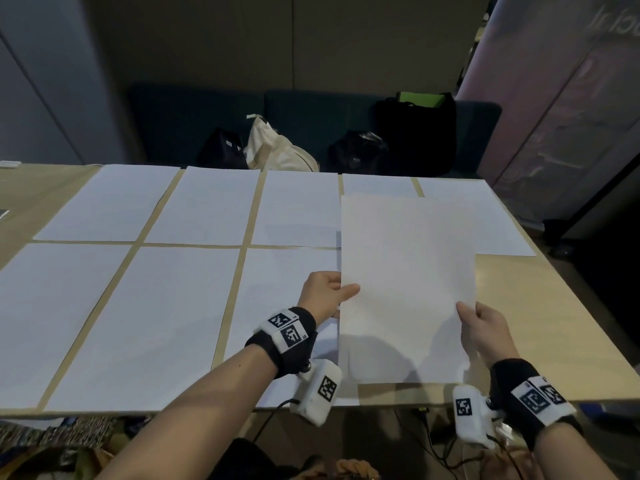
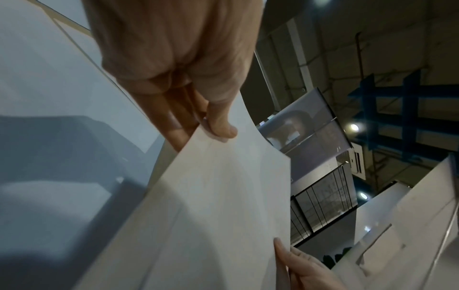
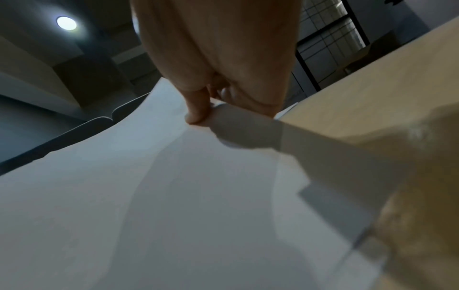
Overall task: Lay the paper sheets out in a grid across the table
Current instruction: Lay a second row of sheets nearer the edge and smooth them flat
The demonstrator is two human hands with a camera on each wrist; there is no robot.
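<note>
A white paper sheet [image 1: 405, 285] hangs above the table's near right part, held by both hands. My left hand [image 1: 332, 292] pinches its left edge, thumb on top and fingers underneath. My right hand [image 1: 481, 327] pinches its right edge near the lower corner. In the left wrist view the sheet [image 2: 223, 196] bends under the left thumb [image 2: 221, 123]. The right thumb [image 3: 198, 109] presses the sheet [image 3: 149, 196] in the right wrist view. Several white sheets [image 1: 207, 206] lie in two rows on the wooden table [image 1: 540, 323], with narrow gaps between them.
Bare wood shows at the table's near right corner [image 1: 554, 341]. Beyond the far edge stands a dark sofa [image 1: 311, 112] with a cream bag [image 1: 277, 147] and black bags [image 1: 415, 129]. Cables [image 1: 433, 441] hang below the table's front edge.
</note>
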